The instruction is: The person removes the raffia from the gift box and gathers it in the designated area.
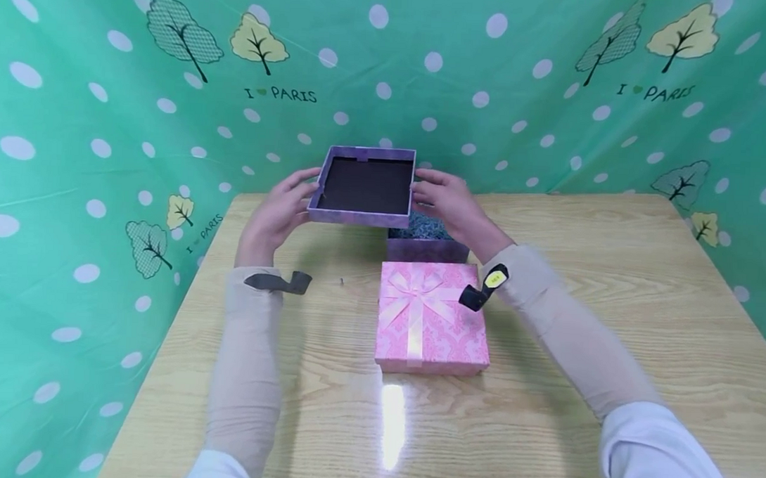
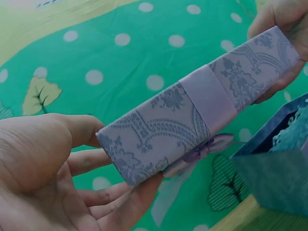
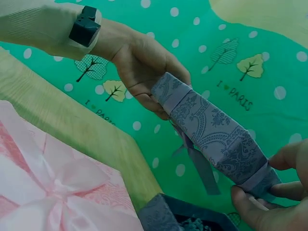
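Note:
Both hands hold up a purple patterned box lid point(image 1: 360, 219), its dark inside facing the head camera. My left hand point(image 1: 283, 209) grips the left edge, thumb on one side and fingers on the other, as the left wrist view shows. The opposite edge is pinched by my right hand point(image 1: 446, 201). A ribbon bow point(image 2: 202, 153) hangs on the lid's underside. Below and right of the lid stands the purple box base point(image 1: 428, 251), with blue shredded paper point(image 1: 424, 226) inside; the lid and right hand partly hide it.
In front of the base lies a closed pink gift box point(image 1: 433, 346) with a ribbon bow. A tiny object point(image 1: 341, 281) sits on the wooden table point(image 1: 326, 406), left of the pink box. Green dotted cloth point(image 1: 377, 56) hangs behind the table.

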`<state>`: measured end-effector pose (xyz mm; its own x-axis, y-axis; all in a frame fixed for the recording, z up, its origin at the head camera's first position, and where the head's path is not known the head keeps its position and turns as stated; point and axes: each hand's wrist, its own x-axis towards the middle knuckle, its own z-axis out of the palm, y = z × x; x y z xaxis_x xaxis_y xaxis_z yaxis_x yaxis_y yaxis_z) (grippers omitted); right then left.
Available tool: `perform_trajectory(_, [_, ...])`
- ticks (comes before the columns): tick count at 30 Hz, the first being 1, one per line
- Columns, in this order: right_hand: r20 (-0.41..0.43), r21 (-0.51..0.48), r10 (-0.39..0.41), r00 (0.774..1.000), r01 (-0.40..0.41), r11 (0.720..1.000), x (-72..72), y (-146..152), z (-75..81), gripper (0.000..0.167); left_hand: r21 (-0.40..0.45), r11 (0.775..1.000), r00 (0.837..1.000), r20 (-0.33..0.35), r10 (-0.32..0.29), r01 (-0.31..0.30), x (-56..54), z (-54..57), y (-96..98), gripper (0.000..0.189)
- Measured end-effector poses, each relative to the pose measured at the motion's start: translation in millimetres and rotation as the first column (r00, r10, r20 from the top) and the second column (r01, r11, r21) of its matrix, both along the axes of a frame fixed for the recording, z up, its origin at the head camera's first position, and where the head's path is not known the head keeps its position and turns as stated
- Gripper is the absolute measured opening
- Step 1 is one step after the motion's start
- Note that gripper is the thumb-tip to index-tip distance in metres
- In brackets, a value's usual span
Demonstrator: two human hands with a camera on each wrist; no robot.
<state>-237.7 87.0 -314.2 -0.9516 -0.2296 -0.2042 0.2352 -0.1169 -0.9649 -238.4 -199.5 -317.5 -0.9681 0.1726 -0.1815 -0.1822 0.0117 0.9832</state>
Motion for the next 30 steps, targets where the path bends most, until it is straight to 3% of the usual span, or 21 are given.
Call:
perform_trajectory(10, [0.041,0.086,0.107,0.993,-0.110,0.990,-5.6,-24,-5.3,0.055,-0.080,0.996,0.999,0.026,0.030,-0.028,2.4,-12.1,-25.4,0.045])
perform_trajectory(23, [0.046,0.156,0.148,0.988,-0.153,0.976,-12.7,-58,-16.0,0.062,-0.150,0.987,0.996,0.055,0.066,-0.057,6.9,-26.5,-50.7,0.048])
perform_trajectory(30, [0.064,0.198,0.170,0.983,-0.179,0.964,-14.7,-76,-20.3,0.065,-0.202,0.977,0.994,0.069,0.085,-0.069,12.5,-25.1,-56.3,0.047])
